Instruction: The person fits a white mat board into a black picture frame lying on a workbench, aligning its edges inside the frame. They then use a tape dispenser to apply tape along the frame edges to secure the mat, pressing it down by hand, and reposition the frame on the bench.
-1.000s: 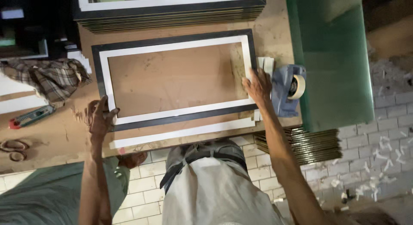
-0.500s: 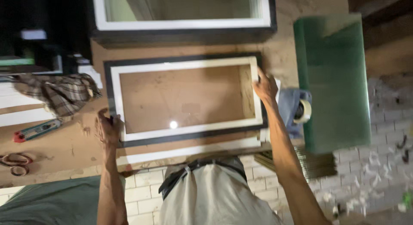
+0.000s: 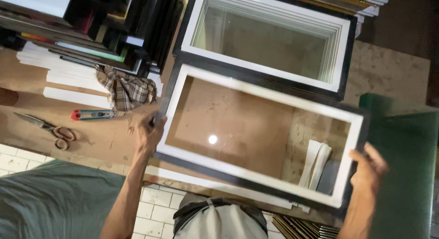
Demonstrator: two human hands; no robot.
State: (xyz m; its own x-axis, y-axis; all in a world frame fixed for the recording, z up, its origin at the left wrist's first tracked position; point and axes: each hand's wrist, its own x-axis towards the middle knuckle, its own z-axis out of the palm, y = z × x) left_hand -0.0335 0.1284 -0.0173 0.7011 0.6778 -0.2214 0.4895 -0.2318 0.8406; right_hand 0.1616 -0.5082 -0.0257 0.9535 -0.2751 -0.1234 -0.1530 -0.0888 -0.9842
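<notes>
I hold a rectangular picture frame (image 3: 256, 175), black outside with a white inner border and a glass pane that reflects a light spot. It is lifted a little above the brown worktable (image 3: 98, 138) and tilted. My left hand (image 3: 148, 129) grips its left end. My right hand (image 3: 368, 168) grips its right end. Through the glass I see the tabletop and some white strips (image 3: 315, 163).
A stack of similar frames (image 3: 270, 38) lies behind. Scissors (image 3: 48, 128), a red and teal utility knife (image 3: 93, 114) and a plaid cloth (image 3: 125, 90) lie at the left. Dark frames (image 3: 114, 19) are stacked at the back left, green glass sheets (image 3: 402, 166) at the right.
The frame lay flat on the table with my hands at its ends. Now both hands have lifted it and swung it toward the right, and the camera has moved closer.
</notes>
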